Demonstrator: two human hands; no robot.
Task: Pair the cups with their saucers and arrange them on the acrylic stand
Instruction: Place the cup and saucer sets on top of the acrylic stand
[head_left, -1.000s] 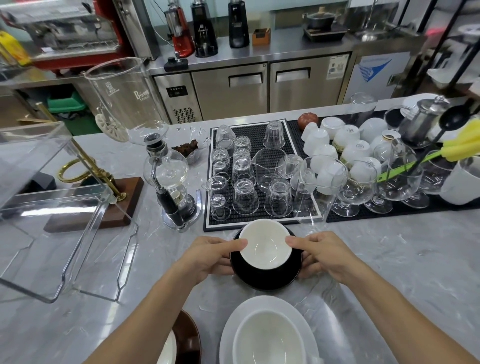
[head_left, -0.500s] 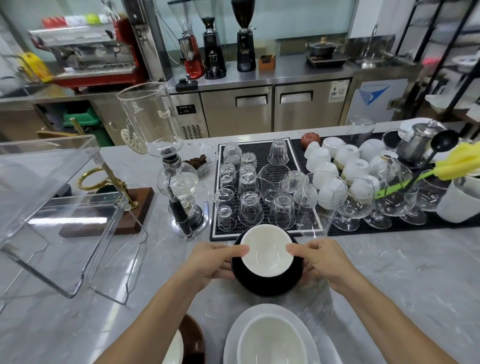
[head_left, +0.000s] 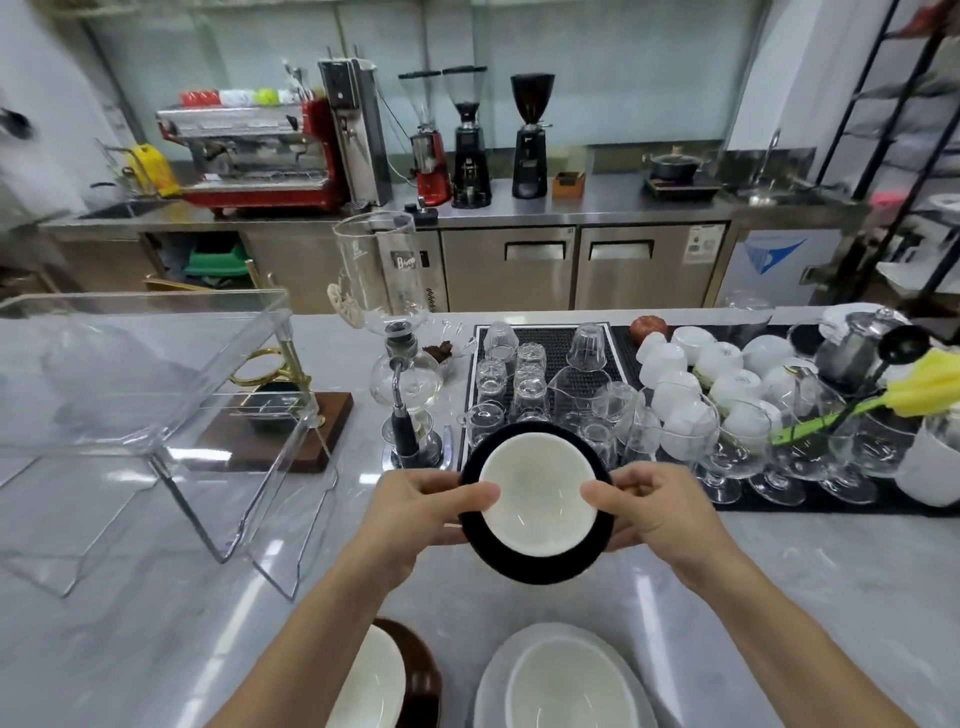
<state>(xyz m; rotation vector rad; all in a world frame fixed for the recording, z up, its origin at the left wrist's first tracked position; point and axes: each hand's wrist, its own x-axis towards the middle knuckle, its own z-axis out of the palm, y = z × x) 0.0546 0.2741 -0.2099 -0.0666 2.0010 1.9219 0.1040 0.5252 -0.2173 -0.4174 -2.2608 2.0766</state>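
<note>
White cup (head_left: 537, 498) seated on black saucer (head_left: 537, 566), gripped at both rims by left hand (head_left: 415, 512) and right hand (head_left: 657, 512), raised off marble surface (head_left: 779, 597), acrylic stand (head_left: 156, 415) well left of hands, glassware mat (head_left: 550, 343) just beyond.

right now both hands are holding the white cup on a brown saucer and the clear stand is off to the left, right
Not quite: the saucer in the hands is black, not brown. The head view shows the left hand and right hand holding the white cup on it, with the clear acrylic stand off to the left. A brown saucer lies nearer, unheld.
</note>
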